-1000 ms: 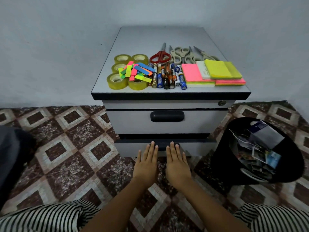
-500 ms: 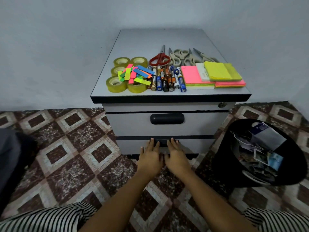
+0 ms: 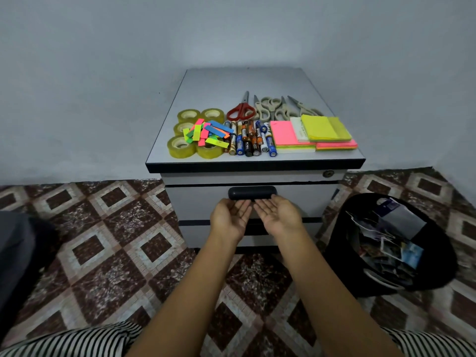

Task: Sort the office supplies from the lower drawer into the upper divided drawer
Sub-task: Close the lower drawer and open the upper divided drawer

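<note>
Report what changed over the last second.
The lower drawer was pushed shut. The left hand and right hand left it, rose and turned palm-up, fingertips at the upper drawer's handle. The supplies on the cabinet top and the bin stayed put.

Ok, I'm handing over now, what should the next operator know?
Left hand and right hand: both open, palms up, fingertips under the handle of the upper drawer.
Upper drawer and lower drawer: both shut.
Tape rolls, sticky flags, batteries, scissors and sticky notes lie grouped by kind on the cabinet top.
Done: no sorting visible; drawer insides hidden.
Left: open the upper drawer, sort everything into it.
</note>
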`<state>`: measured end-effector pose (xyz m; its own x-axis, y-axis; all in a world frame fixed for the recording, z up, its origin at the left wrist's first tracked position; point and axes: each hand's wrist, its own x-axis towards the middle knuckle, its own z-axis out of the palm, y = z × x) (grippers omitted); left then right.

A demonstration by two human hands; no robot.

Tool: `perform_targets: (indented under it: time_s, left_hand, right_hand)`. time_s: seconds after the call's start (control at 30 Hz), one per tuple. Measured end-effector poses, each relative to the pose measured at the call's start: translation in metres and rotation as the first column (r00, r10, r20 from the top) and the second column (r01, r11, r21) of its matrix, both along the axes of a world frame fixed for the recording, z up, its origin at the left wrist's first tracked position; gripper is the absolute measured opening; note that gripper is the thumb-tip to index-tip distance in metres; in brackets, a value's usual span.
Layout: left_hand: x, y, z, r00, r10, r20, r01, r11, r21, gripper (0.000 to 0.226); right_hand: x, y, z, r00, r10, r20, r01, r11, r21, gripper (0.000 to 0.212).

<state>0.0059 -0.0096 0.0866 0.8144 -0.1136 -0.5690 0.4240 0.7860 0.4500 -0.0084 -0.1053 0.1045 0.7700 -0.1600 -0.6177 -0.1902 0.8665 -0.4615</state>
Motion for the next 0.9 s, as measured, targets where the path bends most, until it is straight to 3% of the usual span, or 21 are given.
perform_targets:
  time_s: [0.6,0.63,0.67,0.7,0.73,0.77,0.8,0.83,0.87,0.9]
  left_hand:
    - [-0.02,0.001,0.0,1.0,0.005,-0.015,-0.004,0.998,0.056,0.023]
    - [-0.023,0.001,0.0,1.0,-0.011,-0.005,0.011,0.996,0.09,0.023]
    - [-0.027,0.002,0.001,0.999,-0.05,0.021,0.044,0.975,0.218,0.023]
    - [-0.029,0.004,0.003,0.989,-0.135,0.067,0.089,0.883,0.461,0.022]
    - [-0.031,0.007,0.003,0.959,-0.264,0.107,0.087,0.632,0.77,0.021]
    - [-0.031,0.012,0.0,0.909,-0.392,0.144,-0.048,0.246,0.968,0.02]
    - [-0.03,0.018,-0.003,0.847,-0.496,0.193,-0.27,-0.088,0.959,0.019]
    - [-0.029,0.021,-0.004,0.784,-0.576,0.23,-0.443,-0.262,0.857,0.018]
    - [-0.025,0.024,-0.005,0.733,-0.63,0.257,-0.559,-0.343,0.755,0.018]
    - [-0.02,0.025,-0.006,0.702,-0.66,0.268,-0.627,-0.393,0.673,0.019]
  right_hand:
    - [-0.026,0.002,0.008,0.999,0.042,-0.01,-0.042,0.996,-0.073,0.035]
    - [-0.03,0.002,0.006,0.998,0.061,-0.01,-0.062,0.992,-0.107,0.033]
    - [-0.033,0.002,0.006,0.994,0.106,-0.024,-0.109,0.974,-0.198,0.031]
    - [-0.036,0.001,0.005,0.986,0.157,-0.058,-0.168,0.914,-0.368,0.028]
    - [-0.039,-0.001,0.005,0.972,0.203,-0.114,-0.23,0.76,-0.608,0.025]
    - [-0.039,-0.005,0.003,0.962,0.212,-0.171,-0.253,0.47,-0.846,0.026]
    - [-0.04,-0.009,0.002,0.963,0.196,-0.184,-0.207,0.103,-0.973,0.026]
    - [-0.039,-0.012,0.003,0.97,0.198,-0.143,-0.108,-0.176,-0.978,0.026]
    - [-0.037,-0.014,0.005,0.969,0.226,-0.097,-0.016,-0.337,-0.941,0.026]
    - [-0.032,-0.016,0.005,0.96,0.266,-0.081,0.044,-0.434,-0.9,0.027]
